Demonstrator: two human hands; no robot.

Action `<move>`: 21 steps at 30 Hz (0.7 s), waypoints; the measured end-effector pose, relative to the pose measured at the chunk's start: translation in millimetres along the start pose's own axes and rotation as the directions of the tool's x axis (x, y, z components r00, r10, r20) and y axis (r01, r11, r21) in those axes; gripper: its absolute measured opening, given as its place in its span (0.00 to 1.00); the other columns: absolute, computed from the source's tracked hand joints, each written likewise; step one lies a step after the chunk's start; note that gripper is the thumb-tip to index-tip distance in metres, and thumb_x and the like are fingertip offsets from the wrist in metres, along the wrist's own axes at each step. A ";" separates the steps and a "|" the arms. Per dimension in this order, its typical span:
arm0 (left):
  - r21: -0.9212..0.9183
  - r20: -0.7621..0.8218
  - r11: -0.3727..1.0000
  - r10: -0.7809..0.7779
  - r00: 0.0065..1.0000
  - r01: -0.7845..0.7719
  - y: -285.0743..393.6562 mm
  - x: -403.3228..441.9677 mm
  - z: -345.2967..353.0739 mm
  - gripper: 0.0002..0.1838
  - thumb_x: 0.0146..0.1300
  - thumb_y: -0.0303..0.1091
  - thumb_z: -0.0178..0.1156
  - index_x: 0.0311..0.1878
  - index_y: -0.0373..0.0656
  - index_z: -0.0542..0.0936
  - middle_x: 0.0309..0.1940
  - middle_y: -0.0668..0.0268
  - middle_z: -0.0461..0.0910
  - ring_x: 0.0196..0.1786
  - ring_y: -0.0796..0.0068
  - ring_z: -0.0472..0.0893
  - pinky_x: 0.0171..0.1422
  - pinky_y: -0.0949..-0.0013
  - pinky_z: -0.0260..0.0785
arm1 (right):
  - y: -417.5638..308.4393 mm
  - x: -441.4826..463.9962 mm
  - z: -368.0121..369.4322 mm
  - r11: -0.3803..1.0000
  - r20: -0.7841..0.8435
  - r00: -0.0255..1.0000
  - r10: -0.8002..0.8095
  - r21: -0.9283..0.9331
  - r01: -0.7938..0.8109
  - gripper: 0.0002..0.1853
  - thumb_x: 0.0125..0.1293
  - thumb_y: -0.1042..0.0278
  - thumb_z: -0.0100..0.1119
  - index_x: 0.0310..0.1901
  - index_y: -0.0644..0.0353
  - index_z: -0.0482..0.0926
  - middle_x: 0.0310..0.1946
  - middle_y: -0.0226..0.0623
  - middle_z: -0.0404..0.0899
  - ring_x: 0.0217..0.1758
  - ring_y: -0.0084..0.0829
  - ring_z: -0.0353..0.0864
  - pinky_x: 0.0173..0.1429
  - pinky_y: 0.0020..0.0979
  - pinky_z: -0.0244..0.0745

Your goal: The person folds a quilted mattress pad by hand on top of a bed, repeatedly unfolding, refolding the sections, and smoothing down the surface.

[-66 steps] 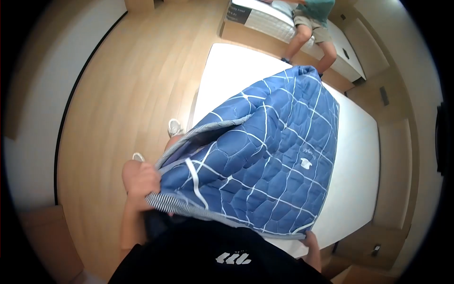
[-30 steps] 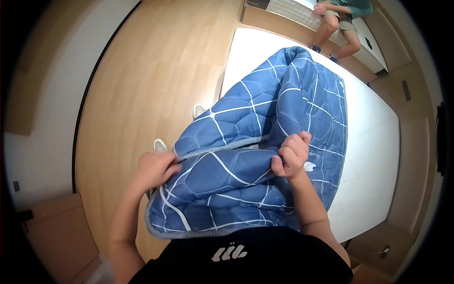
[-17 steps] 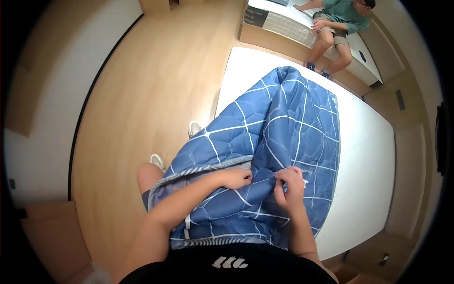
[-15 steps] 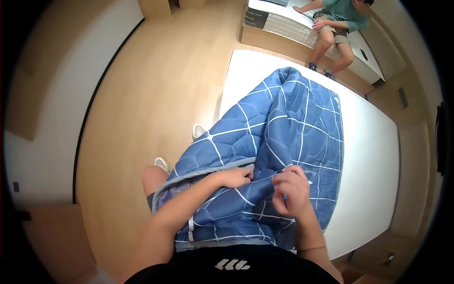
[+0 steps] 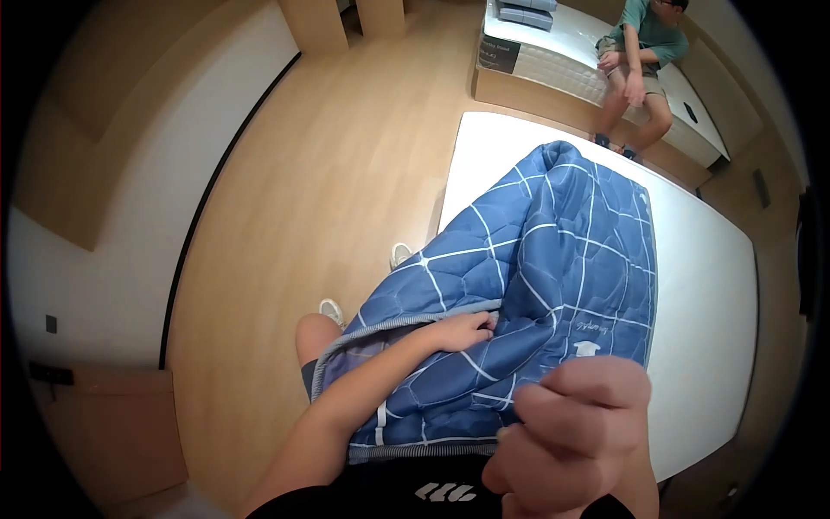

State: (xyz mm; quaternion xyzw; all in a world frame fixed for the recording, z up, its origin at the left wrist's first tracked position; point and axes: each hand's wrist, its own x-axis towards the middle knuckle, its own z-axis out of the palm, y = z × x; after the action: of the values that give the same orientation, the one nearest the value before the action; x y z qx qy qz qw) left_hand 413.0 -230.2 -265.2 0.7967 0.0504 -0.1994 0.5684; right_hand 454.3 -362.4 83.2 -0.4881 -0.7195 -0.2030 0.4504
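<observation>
A blue quilted pad [image 5: 605, 259] with white grid lines and a striped grey edge lies bunched and partly folded over a white mattress [image 5: 700, 329], its near end against my black shirt. On the pad's fold near the middle rests my left hand [image 5: 464, 331], fingers curled on the fabric at the striped edge. My right hand [image 5: 575, 432] is raised close to the camera, above the pad and off the fabric, its fingers curled in; whether anything is inside them is hidden.
A person [image 5: 644, 60] in a green shirt sits on a second mattress [image 5: 553, 65] at the top right, with grey folded items [image 5: 526, 16] on it. A cardboard box [image 5: 117, 424] stands at the lower left. Wooden floor [image 5: 285, 190] runs along the left.
My right hand has risen from the pad towards the camera. My left hand stays at the fold, where it came from the pad's left side. The view has shifted, and the pad is more bunched.
</observation>
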 end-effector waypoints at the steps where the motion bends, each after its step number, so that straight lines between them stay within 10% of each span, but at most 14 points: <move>1: 0.018 -0.031 1.000 0.013 0.999 -0.012 -1.7 1.3 1.9 0.19 0.70 0.43 0.53 0.54 0.40 0.80 0.53 0.49 0.80 0.57 0.53 0.78 0.64 0.57 0.68 | 5.8 1.5 2.6 0.995 -0.070 0.993 -0.095 -0.031 0.093 0.15 0.38 0.64 0.62 0.22 0.52 0.63 0.32 0.35 0.75 0.32 0.36 0.76 0.31 0.35 0.74; 3: 0.135 -0.088 0.991 0.024 0.996 -0.012 12.1 -7.0 0.3 0.19 0.69 0.42 0.52 0.50 0.38 0.82 0.49 0.45 0.82 0.55 0.47 0.81 0.62 0.52 0.71 | 21.6 -9.9 4.5 0.960 -0.119 0.955 -0.272 -0.099 0.261 0.11 0.38 0.65 0.61 0.22 0.55 0.68 0.31 0.35 0.75 0.30 0.36 0.76 0.30 0.34 0.73; 6: 0.376 -0.187 0.905 -0.134 0.973 0.197 54.1 -26.8 -9.7 0.19 0.67 0.41 0.49 0.47 0.36 0.82 0.47 0.41 0.83 0.53 0.41 0.81 0.60 0.47 0.72 | 6.3 -16.7 -4.5 0.991 -0.097 0.988 -0.116 -0.072 0.109 0.11 0.37 0.64 0.61 0.24 0.57 0.74 0.31 0.37 0.76 0.28 0.37 0.75 0.29 0.32 0.72; 12: 0.248 -0.319 0.941 -0.145 0.936 0.231 36.1 -25.0 -19.0 0.21 0.65 0.42 0.51 0.48 0.35 0.82 0.49 0.42 0.82 0.55 0.42 0.80 0.63 0.48 0.71 | -10.4 -22.1 -1.3 0.998 -0.129 0.991 0.022 -0.061 -0.030 0.08 0.53 0.66 0.64 0.30 0.50 0.72 0.26 0.29 0.73 0.24 0.28 0.74 0.27 0.30 0.65; 21: 0.177 -0.274 0.965 -0.141 0.951 0.194 24.5 -19.6 -20.6 0.26 0.67 0.52 0.55 0.58 0.40 0.80 0.55 0.51 0.81 0.60 0.51 0.78 0.67 0.53 0.69 | 4.8 -35.5 -6.5 0.991 -0.139 0.983 -0.124 -0.065 0.116 0.10 0.36 0.70 0.61 0.25 0.59 0.74 0.28 0.36 0.73 0.26 0.33 0.70 0.29 0.27 0.68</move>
State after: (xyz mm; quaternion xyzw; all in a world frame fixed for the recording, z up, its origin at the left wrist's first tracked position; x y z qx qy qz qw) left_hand 408.0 -216.8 -230.5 0.8621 0.1715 -0.1451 0.4543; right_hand 465.7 -383.6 55.8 -0.4405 -0.7077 -0.2843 0.4737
